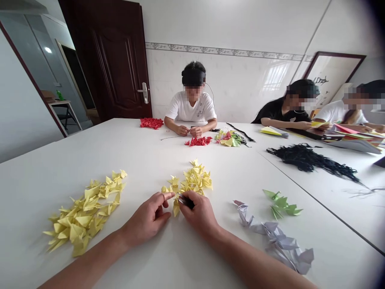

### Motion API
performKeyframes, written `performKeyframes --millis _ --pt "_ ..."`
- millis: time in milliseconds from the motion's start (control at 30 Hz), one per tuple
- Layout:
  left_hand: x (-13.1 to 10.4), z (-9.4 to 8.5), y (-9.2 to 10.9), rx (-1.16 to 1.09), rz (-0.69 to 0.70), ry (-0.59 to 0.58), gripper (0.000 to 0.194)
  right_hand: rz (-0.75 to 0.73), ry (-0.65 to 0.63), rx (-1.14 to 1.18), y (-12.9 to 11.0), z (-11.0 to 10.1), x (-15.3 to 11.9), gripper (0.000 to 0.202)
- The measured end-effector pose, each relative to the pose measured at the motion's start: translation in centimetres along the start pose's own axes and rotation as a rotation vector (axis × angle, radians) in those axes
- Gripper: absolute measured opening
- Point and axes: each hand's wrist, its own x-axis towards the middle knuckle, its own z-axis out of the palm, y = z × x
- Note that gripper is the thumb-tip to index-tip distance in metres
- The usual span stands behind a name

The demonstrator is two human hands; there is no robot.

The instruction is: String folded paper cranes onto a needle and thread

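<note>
My right hand [200,212] is closed around a small dark tool [186,201] with a shiny metal tip, which points toward my left hand. My left hand [150,216] has its index finger stretched toward that tip, with the other fingers curled; whether it pinches anything is too small to tell. Just beyond both hands lies a pile of yellow folded paper pieces [197,178], and one yellow piece [176,207] shows between the hands. A larger yellow pile [87,212] spreads to the left of my left hand.
Lilac paper pieces [279,241] and green ones [282,206] lie to the right on the white table [135,265]. Black strings [309,158] are heaped farther right. Across the table, a person sits by red pieces [198,141]; two people handle papers at the far right.
</note>
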Motion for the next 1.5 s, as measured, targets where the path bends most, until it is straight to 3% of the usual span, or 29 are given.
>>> performKeyframes --millis 600,800,1000,1167,1267,1333,1400,1500 --pt "0.2 0.1 0.2 0.012 -0.023 0.006 0.044 0.046 -0.002 -0.004 0.0 0.1 0.2 0.014" --pt "0.2 0.0 0.3 -0.007 -0.022 0.024 0.044 0.029 0.019 0.026 0.2 0.1 0.0 0.027" --pt "0.2 -0.1 -0.1 -0.033 -0.017 -0.006 0.045 -0.129 -0.029 0.078 -0.7 -0.1 -0.9 0.030" --pt "0.4 -0.2 -0.5 -0.048 0.011 -0.022 0.047 -0.342 -0.253 0.051 -1.3 -0.2 -1.7 0.039" --pt "0.7 -1.7 0.0 0.067 0.100 0.044 0.032 -0.300 -0.323 0.025 -1.0 0.1 -1.7 0.045" --pt "0.8 -4.0 0.2 0.190 0.142 0.124 0.024 -0.228 -0.318 0.000 -0.6 0.4 -1.6 0.042" --pt "0.7 -6.9 0.3 0.273 0.074 0.195 0.024 -0.171 -0.292 -0.022 -0.2 0.6 -1.4 0.038" --pt "0.0 -10.9 0.0 0.420 -0.157 0.167 0.025 -0.144 -0.275 -0.038 0.0 0.7 -1.3 0.034"
